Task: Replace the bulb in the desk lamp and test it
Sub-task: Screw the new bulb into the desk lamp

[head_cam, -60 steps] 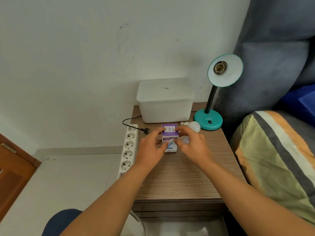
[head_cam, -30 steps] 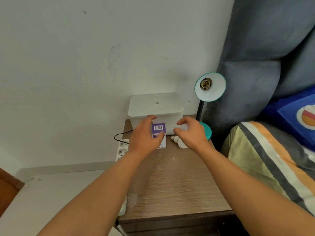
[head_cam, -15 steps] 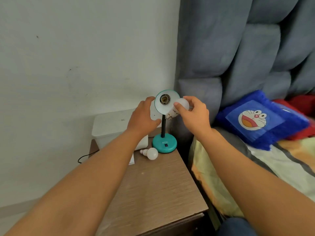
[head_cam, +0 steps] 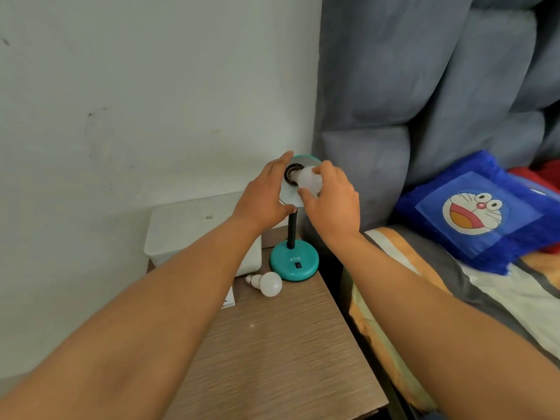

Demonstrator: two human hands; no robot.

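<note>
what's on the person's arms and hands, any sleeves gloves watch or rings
Nothing is worn that shows. Both forearms are bare right down to the bottom edge of the picture, with no sleeve in view. The left hand and the right hand are ungloved, and no watch, bracelet or ring shows on either wrist or on the fingers.

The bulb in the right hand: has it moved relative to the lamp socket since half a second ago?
Yes. The bulb in the right hand has closed in leftward; its base now meets the socket.
</note>
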